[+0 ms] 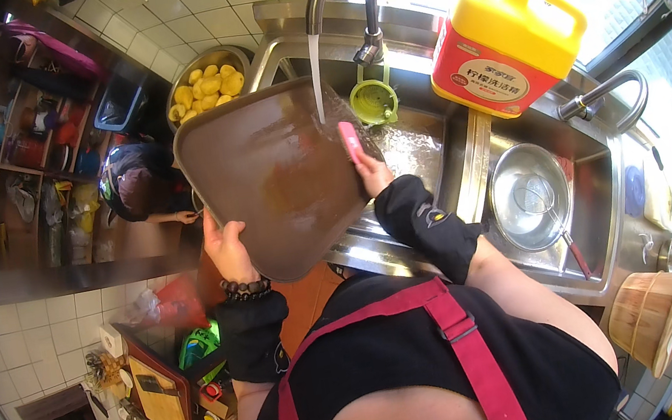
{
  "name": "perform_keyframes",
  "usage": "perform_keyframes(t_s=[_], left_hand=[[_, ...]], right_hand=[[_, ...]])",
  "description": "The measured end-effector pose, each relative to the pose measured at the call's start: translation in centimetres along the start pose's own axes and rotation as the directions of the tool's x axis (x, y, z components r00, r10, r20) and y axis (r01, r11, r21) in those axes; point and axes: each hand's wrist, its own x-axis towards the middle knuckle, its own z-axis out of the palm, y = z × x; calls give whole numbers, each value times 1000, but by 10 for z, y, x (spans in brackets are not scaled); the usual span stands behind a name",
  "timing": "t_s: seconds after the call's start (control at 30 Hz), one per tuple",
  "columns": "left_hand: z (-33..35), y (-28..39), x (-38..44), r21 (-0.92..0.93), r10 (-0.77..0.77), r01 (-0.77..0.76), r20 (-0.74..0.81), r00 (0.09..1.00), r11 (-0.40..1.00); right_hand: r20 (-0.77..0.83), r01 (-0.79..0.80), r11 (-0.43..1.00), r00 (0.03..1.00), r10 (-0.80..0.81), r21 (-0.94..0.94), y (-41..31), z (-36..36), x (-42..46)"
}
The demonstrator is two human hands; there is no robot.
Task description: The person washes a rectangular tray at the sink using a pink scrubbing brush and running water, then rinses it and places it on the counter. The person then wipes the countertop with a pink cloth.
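Observation:
A large brown serving tray (280,179) is tilted over the left basin of a steel double sink, its surface wet. My left hand (228,246) grips the tray's near left edge, thumb on top. In my right hand (375,173) is a pink-backed brush (350,141), held at the tray's right edge; its bristles are barely visible. Water (318,80) runs from the gooseneck faucet (369,9) onto the tray's far right corner. Behind that corner a green strainer cup (374,103) hangs under the faucet. The tray hides much of the left basin (413,141).
Peeled potatoes fill a steel bowl (243,55) beyond the tray. A yellow-and-red detergent jug (485,53) stands on the sink's divider. A steel bowl (503,186) with a skimmer lies in the right basin. A wooden bucket (647,314) is at right; another person (141,179) is at left.

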Motion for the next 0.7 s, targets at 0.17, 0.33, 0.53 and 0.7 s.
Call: perform_keyframes(t_s=[0.17,0.33,0.53,0.7], left_hand=[[5,-8,10,-27,47,-47,-13,999,999],[1,-2,-3,24,18,-18,-8,1000,1000],[-7,-7,-16,15,-55,54,83,995,998],[-5,-21,-7,26,-15,13,67,998,1000]], right_hand=[[274,122,991,953,-132,54,-123,17,-60],[234,135,985,966,-107,-109,-117,-1,-15],[-68,-163,979,985,156,-123,-23,-14,54],[146,6,995,989,9,-102,-103,28,10]])
